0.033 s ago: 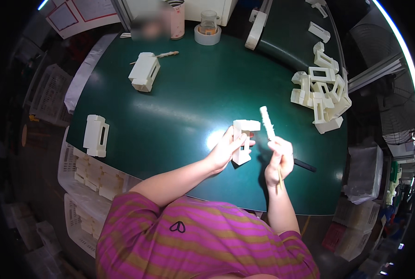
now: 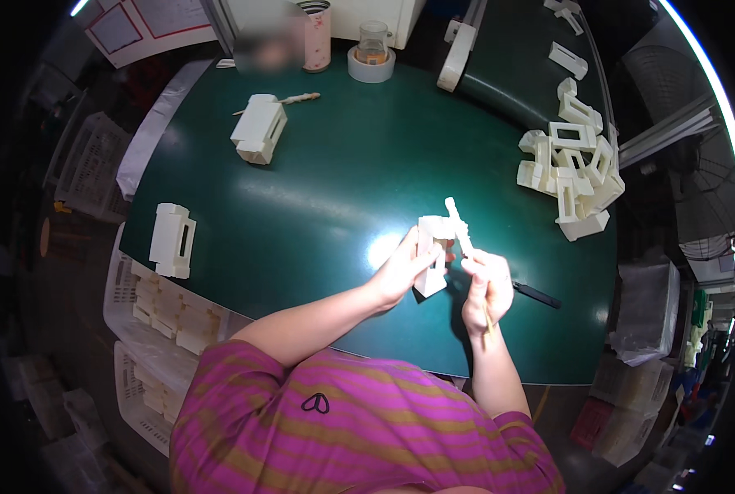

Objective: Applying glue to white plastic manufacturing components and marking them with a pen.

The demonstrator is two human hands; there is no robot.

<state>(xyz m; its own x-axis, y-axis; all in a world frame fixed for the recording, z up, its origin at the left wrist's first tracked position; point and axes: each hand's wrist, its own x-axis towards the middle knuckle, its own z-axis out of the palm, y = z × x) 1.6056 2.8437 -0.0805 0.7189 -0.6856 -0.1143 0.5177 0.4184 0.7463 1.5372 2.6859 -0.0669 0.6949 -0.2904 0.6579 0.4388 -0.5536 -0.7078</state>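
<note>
My left hand (image 2: pixel 398 274) is closed around a cream plastic housing (image 2: pixel 431 285) with a rectangular opening, held above the green table. In my right hand (image 2: pixel 488 288) is a thin wooden stick with white, ragged wrapping (image 2: pixel 459 230) on its upper end; its bare end sticks out below my palm. The wrapped end lies at the housing's upper right corner; whether it touches cannot be made out. Just right of my right hand rests a slim black-handled tool (image 2: pixel 538 295), partly hidden by the hand.
A pile of cream housings (image 2: pixel 571 132) lies at the right by a conveyor belt (image 2: pixel 511 62). Two housings, one at far left (image 2: pixel 171 240) and one farther back (image 2: pixel 260 128), lie near another wrapped stick (image 2: pixel 301 97). A glass jar (image 2: pixel 373 41) stands inside a white roll (image 2: pixel 371 70).
My right hand has moved left, bringing the wrapped end of the stick over to the housing's upper right corner. My left hand keeps its hold on the housing.
</note>
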